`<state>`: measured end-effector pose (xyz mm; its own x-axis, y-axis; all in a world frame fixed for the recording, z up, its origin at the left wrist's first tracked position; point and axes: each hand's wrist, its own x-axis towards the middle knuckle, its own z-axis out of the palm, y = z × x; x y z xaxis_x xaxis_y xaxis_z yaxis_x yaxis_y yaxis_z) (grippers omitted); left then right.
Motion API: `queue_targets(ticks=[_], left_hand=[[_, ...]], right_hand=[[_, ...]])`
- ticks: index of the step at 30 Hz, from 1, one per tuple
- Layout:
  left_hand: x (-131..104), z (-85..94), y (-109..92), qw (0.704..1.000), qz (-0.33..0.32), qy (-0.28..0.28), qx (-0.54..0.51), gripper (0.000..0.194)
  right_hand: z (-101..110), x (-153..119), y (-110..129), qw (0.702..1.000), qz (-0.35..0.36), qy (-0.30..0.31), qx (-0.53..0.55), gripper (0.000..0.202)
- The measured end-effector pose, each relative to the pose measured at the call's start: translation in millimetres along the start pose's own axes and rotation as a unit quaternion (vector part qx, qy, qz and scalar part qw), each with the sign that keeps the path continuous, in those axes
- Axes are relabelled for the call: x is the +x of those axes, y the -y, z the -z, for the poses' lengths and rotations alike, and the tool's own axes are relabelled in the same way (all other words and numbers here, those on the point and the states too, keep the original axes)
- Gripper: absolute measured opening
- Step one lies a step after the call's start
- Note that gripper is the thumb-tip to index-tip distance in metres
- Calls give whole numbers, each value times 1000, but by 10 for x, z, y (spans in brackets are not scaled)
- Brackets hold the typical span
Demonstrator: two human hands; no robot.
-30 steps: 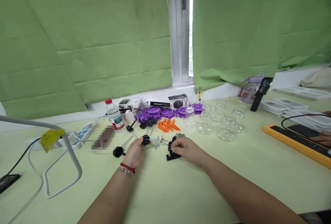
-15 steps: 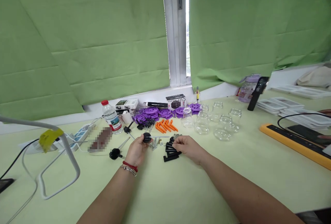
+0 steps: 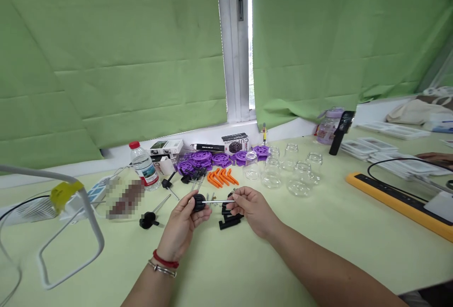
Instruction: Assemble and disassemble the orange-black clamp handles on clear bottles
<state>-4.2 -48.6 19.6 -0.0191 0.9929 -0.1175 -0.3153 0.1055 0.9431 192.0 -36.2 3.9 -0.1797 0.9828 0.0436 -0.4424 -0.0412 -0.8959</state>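
Observation:
My left hand (image 3: pixel 186 215) is closed around a black ribbed knob (image 3: pixel 198 202) with a thin metal rod (image 3: pixel 217 201) sticking out to the right. At the rod's far end, the fingertips of my right hand (image 3: pixel 249 208) are pinched together; whether a small piece is also between them I cannot make out. Black plastic handles (image 3: pixel 229 223) lie just below and behind my right hand, partly covered by it. Behind both hands are small metal screws and orange bent pieces (image 3: pixel 222 177). More black knobs with rods (image 3: pixel 148 220) lie to the left.
Purple openwork discs (image 3: pixel 201 157) and small boxes (image 3: pixel 235 144) line the back. Several glass jars (image 3: pixel 299 179) stand right of centre. A water bottle (image 3: pixel 146 167) and a grey metal frame (image 3: pixel 101 231) are at left, an orange-edged power strip (image 3: pixel 396 205) at right.
My right hand has come from the black handles to the end of the rod. The knob in my left hand has moved slightly nearer to me, and the view has shifted a little.

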Motion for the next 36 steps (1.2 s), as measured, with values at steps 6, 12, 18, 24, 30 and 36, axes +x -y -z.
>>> queue_targets(ticks=[6, 12, 18, 24, 30, 36], left_hand=[[30, 142, -59, 980, -23, 75, 181, 56], [-8, 178, -76, 967, -78, 91, 225, 23], [-28, 119, 12, 982, 4, 170, 79, 37], [24, 141, 40, 983, 35, 157, 82, 27], [23, 142, 50, 984, 41, 142, 103, 26], [68, 178, 45, 989, 34, 124, 69, 19]], right_hand=[[43, 32, -6, 999, -5, -22, -23, 27], [15, 21, 9, 998, -26, -5, -49, 30], [-22, 17, -4, 998, -31, -15, -57, 34], [-9, 31, -2, 998, -24, -10, -63, 36], [15, 49, -63, 998, -17, 7, -65, 34], [45, 66, -83, 998, -12, 14, -65, 31]])
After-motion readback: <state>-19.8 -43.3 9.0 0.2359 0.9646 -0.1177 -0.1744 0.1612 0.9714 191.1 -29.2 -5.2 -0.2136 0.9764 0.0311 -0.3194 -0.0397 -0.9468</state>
